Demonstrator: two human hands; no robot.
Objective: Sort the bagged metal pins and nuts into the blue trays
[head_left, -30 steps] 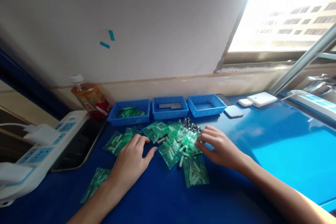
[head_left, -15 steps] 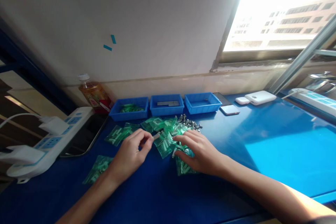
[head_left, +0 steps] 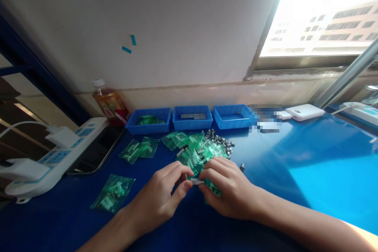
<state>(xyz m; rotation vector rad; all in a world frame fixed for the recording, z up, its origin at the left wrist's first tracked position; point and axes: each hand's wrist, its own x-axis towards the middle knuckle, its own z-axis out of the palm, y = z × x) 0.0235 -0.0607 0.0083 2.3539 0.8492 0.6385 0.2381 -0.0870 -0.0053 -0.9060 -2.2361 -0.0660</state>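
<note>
Both hands meet low over the blue tabletop [head_left: 295, 157]: left hand [head_left: 161, 197] and right hand [head_left: 227, 189] pinch a small pale metal piece [head_left: 195, 181], perhaps a connector, beside the heap of green packets [head_left: 197, 151]. The bottle [head_left: 110, 104] label is unreadable; a blurred patch hides something beside the trays.

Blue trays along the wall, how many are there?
3, in a row by the wall. The left blue tray holds green packets, the middle blue tray holds grey strips, the right blue tray looks nearly bare. None seems hidden.
</note>
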